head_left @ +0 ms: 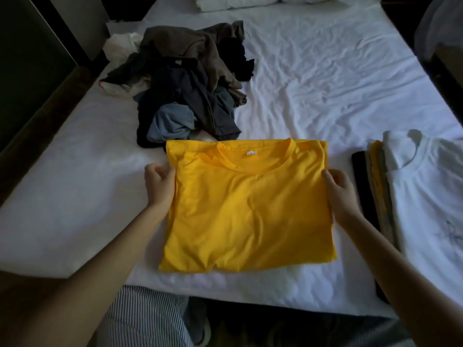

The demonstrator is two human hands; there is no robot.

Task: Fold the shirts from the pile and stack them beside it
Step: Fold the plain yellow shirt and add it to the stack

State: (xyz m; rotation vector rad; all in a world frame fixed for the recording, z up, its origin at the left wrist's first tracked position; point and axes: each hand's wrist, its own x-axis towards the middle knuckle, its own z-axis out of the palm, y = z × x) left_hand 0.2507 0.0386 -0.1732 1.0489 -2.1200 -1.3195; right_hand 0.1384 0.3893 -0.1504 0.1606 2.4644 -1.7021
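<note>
Across the white bed (325, 83), a folded yellow shirt (245, 209) was held at its edges by the left grip (160, 186) and right grip (338, 194), a finished stack (426, 196) lying right of them, an unfolded pile (190, 83) beyond awaiting folding.

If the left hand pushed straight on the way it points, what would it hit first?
Past the yellow shirt corner it grips, the left hand would probably meet the blue-grey garment at the near edge of the pile; depth is unclear.
</note>
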